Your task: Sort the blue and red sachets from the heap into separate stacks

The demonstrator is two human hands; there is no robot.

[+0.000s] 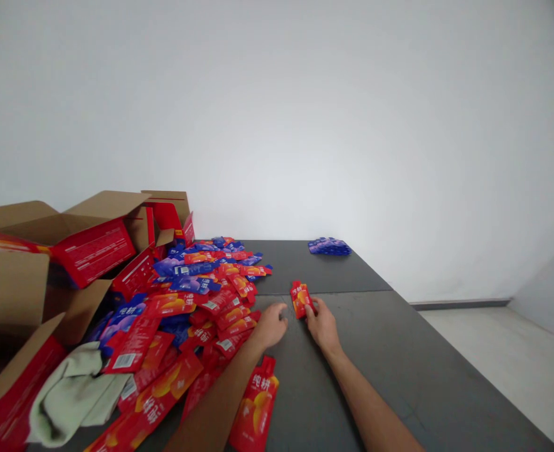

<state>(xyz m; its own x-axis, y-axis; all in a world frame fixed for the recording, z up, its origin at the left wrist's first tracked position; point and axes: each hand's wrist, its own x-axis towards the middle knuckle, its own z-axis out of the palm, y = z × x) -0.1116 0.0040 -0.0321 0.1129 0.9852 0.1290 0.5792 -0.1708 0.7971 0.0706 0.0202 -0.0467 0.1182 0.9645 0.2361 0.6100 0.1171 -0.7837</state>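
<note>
A red pouch (pixel 300 297) with orange fruit printed on it is pinched at its lower right edge by my right hand (pixel 322 325), over the dark table. My left hand (pixel 271 324) is just left of that pouch, apart from it. Its fingers are a little bent and spread, and nothing shows in them. Beside the left hand lies a heap of red pouches (pixel 223 296) mixed with blue pouches (pixel 196 284). Another red pouch (pixel 256 402) lies near my left forearm, partly covered by it.
Open cardboard boxes (pixel 95 248) with red sides stand at the left. A pale green cloth (pixel 76 392) lies crumpled in front of them. At the table's far right is a neat stack of blue pouches (pixel 329 246). The dark table (pixel 352 339) has a seam across it and ends at the right.
</note>
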